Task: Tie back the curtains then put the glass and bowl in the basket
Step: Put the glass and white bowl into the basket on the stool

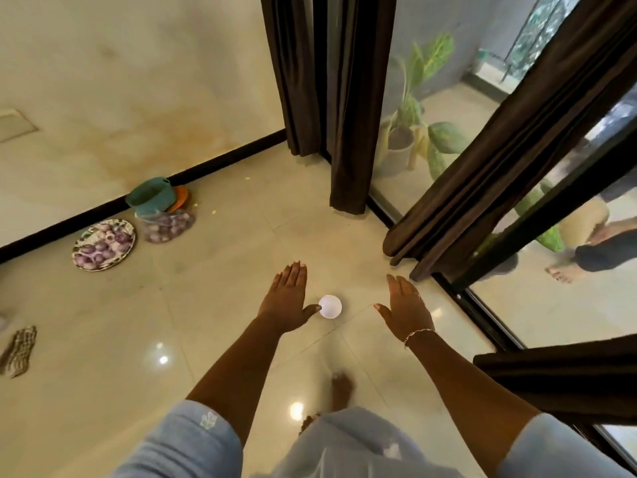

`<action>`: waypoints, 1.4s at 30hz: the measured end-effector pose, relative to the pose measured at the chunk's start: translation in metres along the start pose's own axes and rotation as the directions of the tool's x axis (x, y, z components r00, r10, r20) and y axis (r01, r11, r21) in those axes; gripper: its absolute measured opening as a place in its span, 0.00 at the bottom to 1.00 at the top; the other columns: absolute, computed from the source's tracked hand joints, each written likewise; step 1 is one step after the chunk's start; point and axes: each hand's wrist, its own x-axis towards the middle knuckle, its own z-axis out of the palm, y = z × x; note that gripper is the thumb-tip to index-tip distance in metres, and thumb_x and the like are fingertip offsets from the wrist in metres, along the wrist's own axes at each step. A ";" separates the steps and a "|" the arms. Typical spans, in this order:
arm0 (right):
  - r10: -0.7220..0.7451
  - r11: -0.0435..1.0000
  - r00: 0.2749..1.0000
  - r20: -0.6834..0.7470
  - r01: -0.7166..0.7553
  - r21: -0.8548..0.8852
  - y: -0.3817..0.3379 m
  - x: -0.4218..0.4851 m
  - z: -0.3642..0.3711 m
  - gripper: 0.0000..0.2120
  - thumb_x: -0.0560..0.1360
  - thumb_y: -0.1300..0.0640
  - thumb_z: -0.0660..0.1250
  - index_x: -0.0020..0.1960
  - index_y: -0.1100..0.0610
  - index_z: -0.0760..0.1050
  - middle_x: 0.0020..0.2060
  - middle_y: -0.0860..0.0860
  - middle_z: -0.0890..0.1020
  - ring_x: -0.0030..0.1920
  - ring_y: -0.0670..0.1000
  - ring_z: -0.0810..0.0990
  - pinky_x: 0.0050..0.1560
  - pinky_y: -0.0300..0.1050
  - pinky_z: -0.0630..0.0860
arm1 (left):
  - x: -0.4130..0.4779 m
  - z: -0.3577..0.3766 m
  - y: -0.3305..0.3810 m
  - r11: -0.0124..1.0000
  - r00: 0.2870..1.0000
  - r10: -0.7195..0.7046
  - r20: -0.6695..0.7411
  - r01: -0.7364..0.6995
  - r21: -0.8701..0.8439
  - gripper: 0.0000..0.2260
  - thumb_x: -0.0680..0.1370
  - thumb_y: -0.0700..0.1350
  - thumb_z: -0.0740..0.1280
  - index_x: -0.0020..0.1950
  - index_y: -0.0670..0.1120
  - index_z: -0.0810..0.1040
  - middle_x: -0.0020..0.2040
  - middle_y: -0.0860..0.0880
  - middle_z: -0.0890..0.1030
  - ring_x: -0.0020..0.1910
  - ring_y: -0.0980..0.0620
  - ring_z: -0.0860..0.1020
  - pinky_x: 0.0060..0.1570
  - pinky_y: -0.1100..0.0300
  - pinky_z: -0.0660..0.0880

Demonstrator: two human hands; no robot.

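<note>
Bowl (330,306) sat on the floor (213,277) dead ahead at 12 o'clock, right between my hands. Left hand (287,298) and right hand (406,308) were both flat, fingers straight, holding nothing. Left thumb lined up with the bowl's rim, couldn't tell if it touched. Basket (151,196) was well off at 10 o'clock against the wall (103,81), with a plate (78,243) of onions (103,246) near it. Curtains (344,98) hung from 12 to 2 o'clock along the glass (568,305).
</note>
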 end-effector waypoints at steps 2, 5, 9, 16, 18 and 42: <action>0.029 0.999 0.999 0.021 -0.030 0.044 -0.001 0.017 0.002 0.32 0.78 0.49 0.60 0.75 0.59 0.52 0.73 0.58 0.59 0.74 0.56 0.57 0.72 0.46 0.58 | 0.016 -0.002 -0.007 0.999 1.000 -0.006 0.022 0.007 -0.038 0.39 0.78 0.60 0.56 0.75 0.39 0.40 0.77 0.41 0.41 0.76 0.44 0.43 0.74 0.53 0.43; 0.047 0.995 0.996 0.078 -0.053 0.080 -0.001 0.048 0.004 0.30 0.78 0.51 0.61 0.74 0.59 0.53 0.72 0.58 0.61 0.72 0.57 0.61 0.68 0.47 0.62 | 0.045 -0.006 -0.016 0.995 0.998 -0.034 0.046 0.038 -0.091 0.39 0.78 0.58 0.58 0.75 0.39 0.41 0.77 0.41 0.42 0.76 0.44 0.43 0.74 0.52 0.44; 0.066 0.995 0.984 0.163 -0.077 0.059 -0.001 0.082 0.006 0.28 0.79 0.52 0.59 0.74 0.59 0.53 0.69 0.57 0.65 0.68 0.57 0.67 0.62 0.50 0.68 | 0.077 -0.008 -0.027 0.991 0.995 -0.036 0.090 0.047 -0.124 0.39 0.78 0.57 0.59 0.75 0.38 0.41 0.77 0.41 0.42 0.76 0.44 0.44 0.74 0.53 0.44; 0.127 0.984 0.967 0.222 -0.150 0.092 0.000 0.137 0.034 0.22 0.79 0.54 0.58 0.71 0.59 0.61 0.65 0.58 0.73 0.65 0.57 0.72 0.62 0.49 0.69 | 0.127 0.021 -0.043 0.962 0.988 -0.029 0.150 0.068 -0.265 0.39 0.77 0.56 0.62 0.75 0.38 0.43 0.77 0.41 0.44 0.76 0.46 0.45 0.73 0.55 0.44; 0.153 0.974 0.965 0.215 -0.184 0.134 0.001 0.155 0.056 0.20 0.79 0.55 0.58 0.69 0.60 0.64 0.64 0.58 0.74 0.65 0.58 0.72 0.62 0.47 0.69 | 0.145 0.041 -0.052 0.950 0.987 -0.033 0.157 0.079 -0.301 0.40 0.76 0.56 0.63 0.75 0.39 0.43 0.77 0.41 0.45 0.77 0.46 0.45 0.73 0.56 0.45; 0.293 0.912 0.873 0.390 -0.378 0.162 0.087 0.390 0.456 0.16 0.75 0.60 0.65 0.61 0.60 0.74 0.61 0.56 0.77 0.63 0.57 0.73 0.61 0.45 0.71 | 0.418 0.407 -0.126 0.499 0.814 -0.224 0.536 0.568 -0.655 0.34 0.77 0.61 0.56 0.74 0.39 0.55 0.75 0.43 0.59 0.73 0.44 0.60 0.69 0.53 0.58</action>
